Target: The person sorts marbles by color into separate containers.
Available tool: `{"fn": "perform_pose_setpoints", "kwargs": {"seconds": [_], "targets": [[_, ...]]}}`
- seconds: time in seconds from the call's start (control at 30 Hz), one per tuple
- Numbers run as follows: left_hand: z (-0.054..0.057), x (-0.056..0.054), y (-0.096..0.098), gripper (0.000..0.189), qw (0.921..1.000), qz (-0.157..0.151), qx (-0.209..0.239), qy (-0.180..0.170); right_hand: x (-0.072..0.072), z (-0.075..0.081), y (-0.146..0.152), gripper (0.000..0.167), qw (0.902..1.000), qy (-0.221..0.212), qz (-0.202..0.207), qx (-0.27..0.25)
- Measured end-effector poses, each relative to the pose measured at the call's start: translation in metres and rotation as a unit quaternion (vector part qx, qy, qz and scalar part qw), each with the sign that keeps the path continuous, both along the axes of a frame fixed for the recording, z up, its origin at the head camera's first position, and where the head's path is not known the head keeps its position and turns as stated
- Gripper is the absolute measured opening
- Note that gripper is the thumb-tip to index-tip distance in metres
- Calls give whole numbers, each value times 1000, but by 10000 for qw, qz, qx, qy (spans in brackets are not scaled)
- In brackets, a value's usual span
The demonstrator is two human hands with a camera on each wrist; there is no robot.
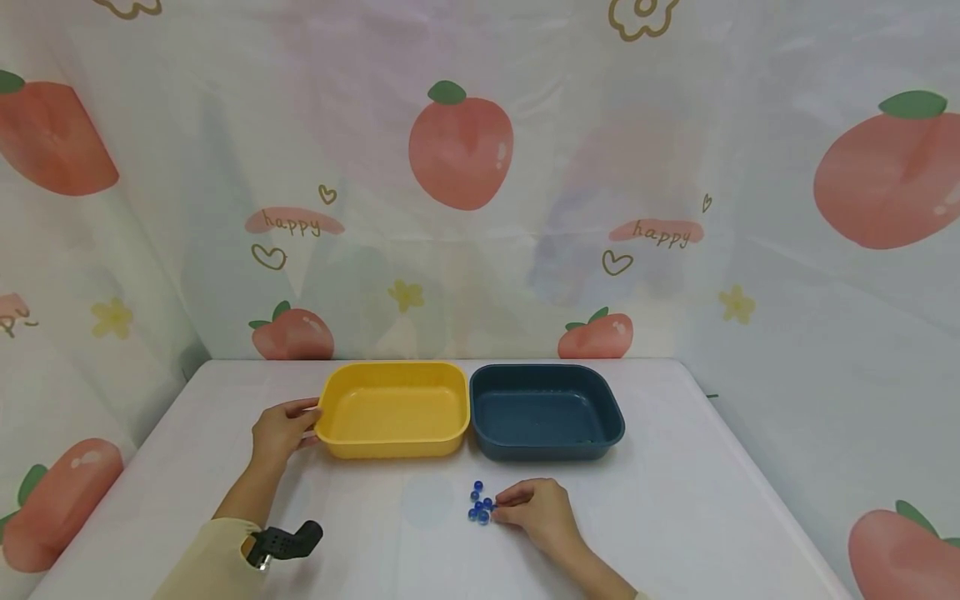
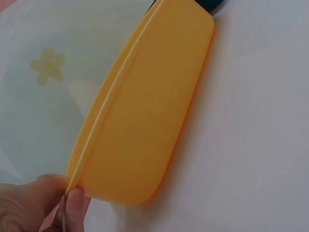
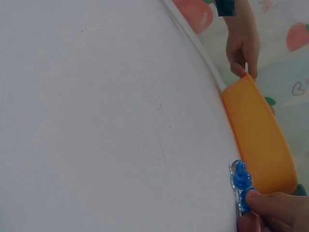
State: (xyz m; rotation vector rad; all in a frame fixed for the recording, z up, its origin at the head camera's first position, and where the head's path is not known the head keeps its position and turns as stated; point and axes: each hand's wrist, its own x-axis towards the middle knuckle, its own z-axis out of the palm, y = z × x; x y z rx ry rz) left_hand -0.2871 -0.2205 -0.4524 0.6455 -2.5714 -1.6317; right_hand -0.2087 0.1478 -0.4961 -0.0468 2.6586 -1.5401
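Observation:
My left hand [image 1: 279, 429] pinches the left rim of a yellow plastic basin [image 1: 393, 450] between thumb and fingers; the left wrist view shows the thumb [image 2: 54, 186] over that rim. Several blue glass marbles [image 1: 478, 506] lie clustered on the white table, in front of where the two basins meet. My right hand [image 1: 542, 515] is at the right side of this cluster, thumb and forefinger pinching a marble. In the right wrist view the thumb [image 3: 260, 200] overlaps a blue marble [image 3: 245, 205], with more marbles [image 3: 241, 178] just beyond it.
A dark blue basin [image 1: 547, 452] stands against the yellow one on its right. Both rest near the back of the white-covered table [image 1: 690, 517]. Behind the table hangs a cloth [image 1: 480, 275] printed with peaches and flowers.

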Motion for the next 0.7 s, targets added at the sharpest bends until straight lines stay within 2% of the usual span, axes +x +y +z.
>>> {"fn": "perform_pose_setpoints", "kwargs": {"seconds": [0.2, 0.5, 0.7], "targets": [[-1, -1, -1, 41, 10000, -21, -13, -16, -2, 4, 3, 20, 9997, -214, 45, -96], [-4, -1, -4, 41, 9998, -59, 164, 60, -7, 9, 13, 21, 9964, -817, 51, -228], [-7, -2, -5, 42, 9992, -82, 381, 29, -7, 14, 15, 21, 9908, -1214, 197, -570]]}}
